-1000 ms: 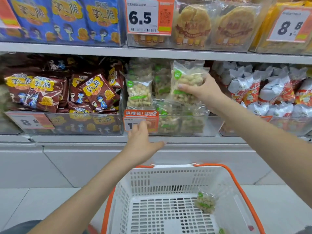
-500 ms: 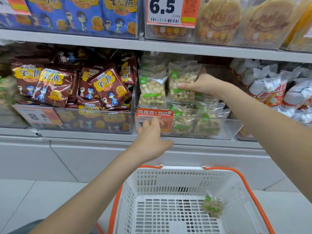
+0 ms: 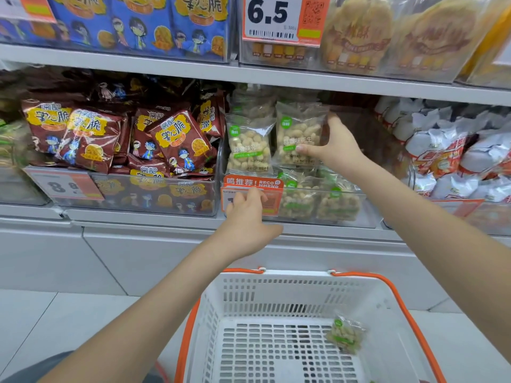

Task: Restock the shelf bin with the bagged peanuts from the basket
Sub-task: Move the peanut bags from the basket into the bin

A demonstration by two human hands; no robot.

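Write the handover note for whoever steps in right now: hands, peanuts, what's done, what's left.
Right hand: pinches an upright peanut bag, standing it in the clear shelf bin beside another upright bag.
Left hand: fingers on the bin's front edge at the orange price tag, holding no bag.
Done: the bin holds several bags, lying low at the front and standing behind.
Left: let go of the held bag, then shelve the one bag visible in the white basket. The basket's near end is out of frame, so check there for more.
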